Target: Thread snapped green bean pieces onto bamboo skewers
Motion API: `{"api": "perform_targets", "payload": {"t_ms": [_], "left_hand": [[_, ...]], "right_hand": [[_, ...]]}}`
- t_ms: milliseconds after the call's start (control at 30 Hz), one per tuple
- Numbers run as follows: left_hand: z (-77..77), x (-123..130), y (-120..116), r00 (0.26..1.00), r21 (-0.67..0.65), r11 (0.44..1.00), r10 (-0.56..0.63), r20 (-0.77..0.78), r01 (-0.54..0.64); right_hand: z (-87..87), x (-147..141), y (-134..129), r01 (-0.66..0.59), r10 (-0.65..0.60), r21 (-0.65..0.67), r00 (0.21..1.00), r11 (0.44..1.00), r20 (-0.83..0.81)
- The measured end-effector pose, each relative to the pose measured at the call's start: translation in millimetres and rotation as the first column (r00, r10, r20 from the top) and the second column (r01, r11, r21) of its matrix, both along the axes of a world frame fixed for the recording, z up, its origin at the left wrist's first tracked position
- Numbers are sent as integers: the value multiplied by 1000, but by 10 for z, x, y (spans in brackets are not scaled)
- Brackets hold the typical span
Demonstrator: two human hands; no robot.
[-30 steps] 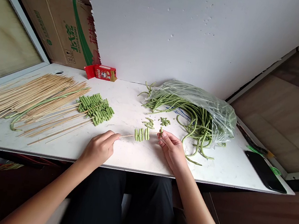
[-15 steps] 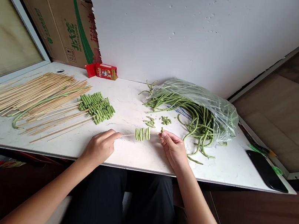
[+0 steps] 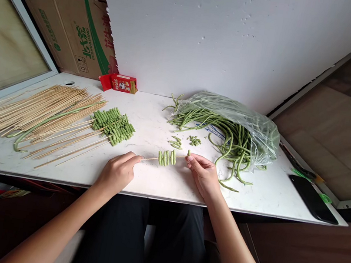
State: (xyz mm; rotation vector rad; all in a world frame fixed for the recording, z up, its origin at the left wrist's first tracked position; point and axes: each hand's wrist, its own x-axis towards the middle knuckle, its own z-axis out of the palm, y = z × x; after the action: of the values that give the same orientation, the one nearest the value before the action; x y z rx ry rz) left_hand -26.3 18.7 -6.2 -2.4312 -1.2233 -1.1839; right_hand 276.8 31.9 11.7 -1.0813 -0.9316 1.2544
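My left hand (image 3: 119, 170) is closed round one end of a thin wooden skewer (image 3: 149, 159), held level just above the table. Several short green bean pieces (image 3: 166, 158) are threaded crosswise along its middle. At the other end, my right hand (image 3: 202, 174) pinches one more bean piece (image 3: 188, 153) against the skewer's tip; its lower part is hidden by the fingers. Left of my hands, a block of finished bean skewers (image 3: 114, 126) lies with bare sticks pointing toward the lower left. Loose cut pieces (image 3: 176, 142) and small bean ends (image 3: 194, 141) lie beyond the held skewer.
A clear plastic bag (image 3: 231, 109) spills long green beans (image 3: 240, 141) at the right. Many wooden skewers (image 3: 34, 108) lie at the left, a long bean (image 3: 55, 117) across them. A red box (image 3: 125, 84) stands by the wall. A black phone (image 3: 312, 198) rests at the right edge.
The bean piece in my right hand has moved very slightly left along the skewer. My left hand keeps its grip in nearly the same place.
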Motion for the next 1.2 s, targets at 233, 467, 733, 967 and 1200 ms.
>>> {"api": "perform_targets", "payload": {"t_ms": [233,467,733,967,1200], "left_hand": [[1,1,0,1000,1,1000,-5,-2,5],[-1,-8,9,1000,-8,1000,-23,2,23],[8,22,-3,998,-8,998,-66,-16,66],[33,36,-20,997,9,997,-76,-8,76],[41,31,-26,998,37,997,-64,-7,65]], "right_hand": [[34,-2,-18,-23,23,-7,1000,1000,19],[13,2,-17,-19,18,12,999,1000,26],[59,-102,-68,-62,48,71,982,996,182],[57,-156,-98,-76,70,37,987,996,144],[38,-146,-77,-78,74,28,991,997,107]]}}
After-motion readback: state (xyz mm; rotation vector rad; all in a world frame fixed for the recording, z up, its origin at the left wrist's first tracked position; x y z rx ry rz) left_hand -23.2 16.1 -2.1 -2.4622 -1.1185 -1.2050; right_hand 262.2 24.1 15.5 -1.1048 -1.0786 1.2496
